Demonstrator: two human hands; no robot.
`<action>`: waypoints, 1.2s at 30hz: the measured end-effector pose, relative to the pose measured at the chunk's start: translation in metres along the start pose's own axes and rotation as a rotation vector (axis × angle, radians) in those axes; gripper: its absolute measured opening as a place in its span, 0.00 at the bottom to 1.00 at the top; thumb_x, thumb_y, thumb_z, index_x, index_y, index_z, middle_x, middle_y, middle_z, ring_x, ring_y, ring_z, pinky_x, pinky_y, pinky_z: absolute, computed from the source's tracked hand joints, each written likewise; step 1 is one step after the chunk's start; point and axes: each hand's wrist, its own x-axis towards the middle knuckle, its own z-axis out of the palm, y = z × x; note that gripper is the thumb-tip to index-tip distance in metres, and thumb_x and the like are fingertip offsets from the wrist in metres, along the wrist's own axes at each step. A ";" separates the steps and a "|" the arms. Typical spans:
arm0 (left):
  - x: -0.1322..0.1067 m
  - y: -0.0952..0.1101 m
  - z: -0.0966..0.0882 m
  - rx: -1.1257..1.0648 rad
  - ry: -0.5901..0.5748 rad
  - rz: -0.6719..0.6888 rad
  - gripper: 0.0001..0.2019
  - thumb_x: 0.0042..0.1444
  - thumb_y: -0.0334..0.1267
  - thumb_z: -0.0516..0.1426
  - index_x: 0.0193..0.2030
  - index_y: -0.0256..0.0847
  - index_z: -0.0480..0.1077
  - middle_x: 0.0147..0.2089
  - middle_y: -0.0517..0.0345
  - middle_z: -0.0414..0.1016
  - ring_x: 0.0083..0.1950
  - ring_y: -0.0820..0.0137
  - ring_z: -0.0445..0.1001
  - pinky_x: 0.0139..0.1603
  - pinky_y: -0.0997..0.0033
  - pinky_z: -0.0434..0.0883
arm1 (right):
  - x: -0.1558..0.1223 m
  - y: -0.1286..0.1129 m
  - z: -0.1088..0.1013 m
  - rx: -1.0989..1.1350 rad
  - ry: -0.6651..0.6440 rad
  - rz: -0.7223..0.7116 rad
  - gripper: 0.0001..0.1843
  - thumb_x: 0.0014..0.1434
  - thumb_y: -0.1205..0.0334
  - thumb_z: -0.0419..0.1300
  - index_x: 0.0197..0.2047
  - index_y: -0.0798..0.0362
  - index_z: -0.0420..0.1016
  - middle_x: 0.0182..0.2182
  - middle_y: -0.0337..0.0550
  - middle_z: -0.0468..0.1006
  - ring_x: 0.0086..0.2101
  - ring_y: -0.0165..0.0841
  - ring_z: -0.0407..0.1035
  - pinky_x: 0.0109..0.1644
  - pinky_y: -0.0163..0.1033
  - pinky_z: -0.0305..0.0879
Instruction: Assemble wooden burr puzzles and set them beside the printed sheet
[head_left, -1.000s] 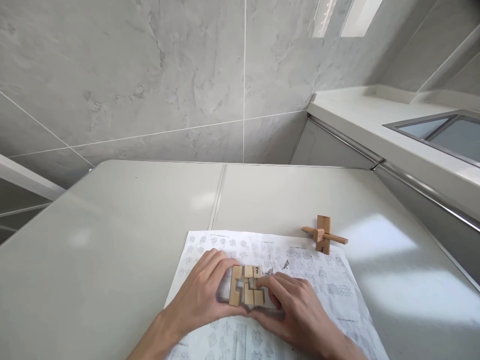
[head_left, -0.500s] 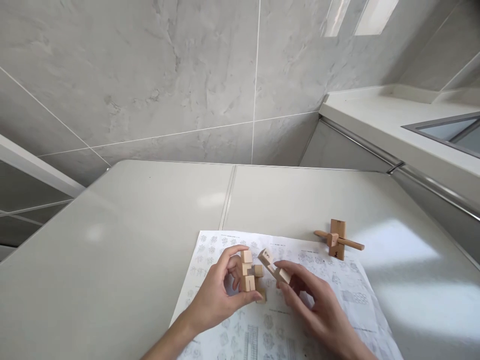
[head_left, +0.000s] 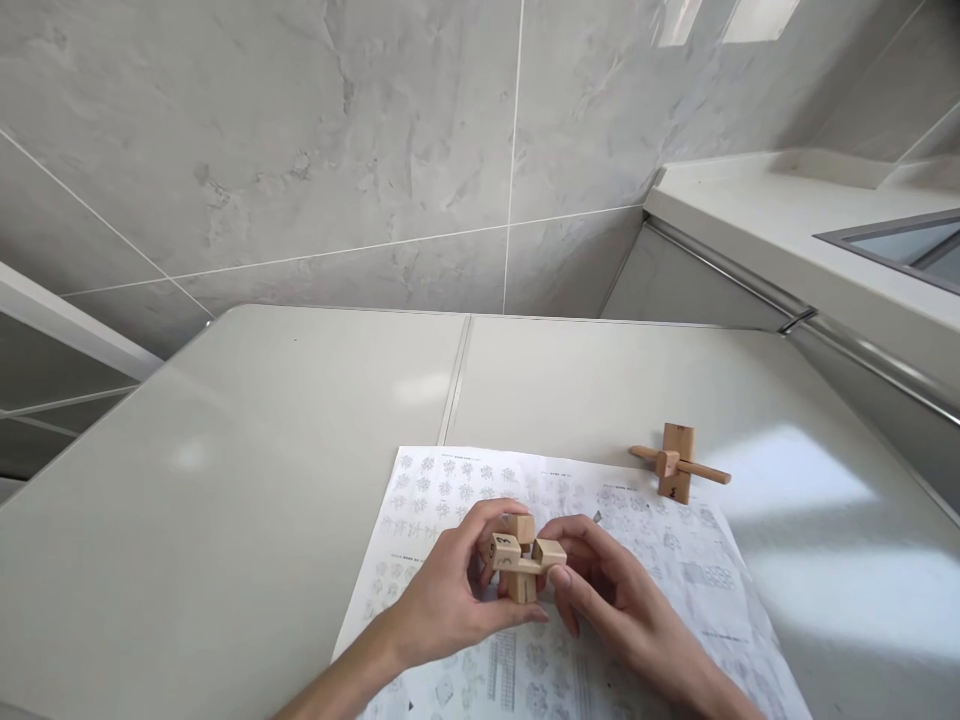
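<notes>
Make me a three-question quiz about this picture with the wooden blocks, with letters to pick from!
1. Where is the small wooden cross puzzle?
A. on the table by the paper's far right corner
B. in the left hand
C. on the grey wall

2. What colour are the wooden puzzle pieces in the hands?
A. blue
B. light tan
C. black

3. How are those pieces held?
A. lying alone on the paper
B. between both hands, above the instruction sheet
C. by one hand only

Answers:
1 A, it stands on the table, untouched.
2 B, bare pale wood shows.
3 B, the left hand and right hand both have fingers on them.
</notes>
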 end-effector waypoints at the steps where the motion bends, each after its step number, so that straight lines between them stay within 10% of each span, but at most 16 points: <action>1: 0.000 0.000 0.000 -0.009 -0.005 -0.001 0.37 0.52 0.47 0.77 0.65 0.54 0.69 0.46 0.58 0.79 0.42 0.62 0.80 0.42 0.61 0.79 | 0.000 0.000 0.000 -0.005 0.001 0.003 0.20 0.77 0.40 0.57 0.56 0.48 0.71 0.32 0.38 0.80 0.27 0.33 0.69 0.35 0.40 0.68; 21: -0.002 -0.004 0.004 -0.135 -0.035 0.090 0.36 0.47 0.38 0.80 0.61 0.54 0.71 0.44 0.62 0.76 0.40 0.67 0.78 0.42 0.67 0.76 | -0.003 -0.006 0.005 0.019 0.058 -0.046 0.17 0.77 0.44 0.58 0.55 0.48 0.76 0.42 0.49 0.88 0.41 0.44 0.82 0.49 0.49 0.78; 30: 0.001 -0.005 0.003 -0.083 -0.126 0.265 0.34 0.56 0.36 0.76 0.64 0.57 0.67 0.47 0.61 0.79 0.42 0.67 0.81 0.42 0.68 0.76 | -0.001 -0.003 0.006 0.179 0.062 0.067 0.21 0.76 0.39 0.59 0.44 0.48 0.75 0.23 0.32 0.67 0.25 0.30 0.58 0.31 0.36 0.58; 36: -0.004 -0.003 0.018 -0.027 -0.174 0.162 0.35 0.50 0.41 0.79 0.62 0.56 0.70 0.45 0.61 0.80 0.36 0.71 0.74 0.36 0.72 0.70 | 0.000 -0.001 0.000 0.212 0.199 0.033 0.21 0.77 0.38 0.55 0.51 0.46 0.74 0.30 0.35 0.68 0.27 0.32 0.62 0.32 0.37 0.64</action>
